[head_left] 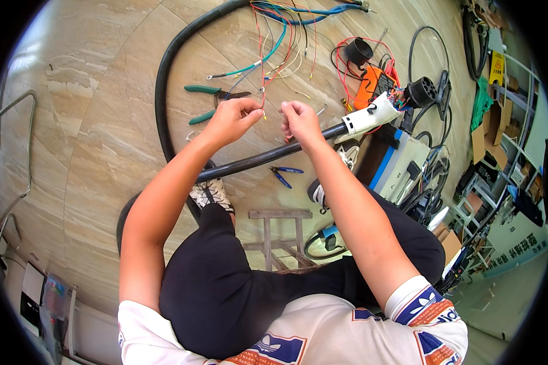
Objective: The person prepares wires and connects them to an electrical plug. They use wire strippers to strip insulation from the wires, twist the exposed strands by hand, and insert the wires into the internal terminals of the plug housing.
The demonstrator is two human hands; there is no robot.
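My left hand (pixel 236 120) pinches a thin red wire (pixel 263 90) that hangs from a bundle of coloured wires (pixel 280 33) at the cable's stripped end. Close to its right, my right hand (pixel 299 123) is closed with thumb and fingers together; whatever it holds is too small to make out. Beside my left hand, on the floor, lie green-handled pliers (pixel 202 89), jaws partly behind the wires. A thick black cable (pixel 249 163) loops round and passes below both hands. Its other end enters a white connector housing (pixel 371 115) with a black round plug face (pixel 420 92).
An orange meter (pixel 374 85) with red leads and a black cylindrical part (pixel 358 52) sit at the upper right. Blue side cutters (pixel 284 175) rest on the tiles near a wooden stool (pixel 280 214). A grey case (pixel 405 164) and crowded shelves (pixel 511 134) stand to the right.
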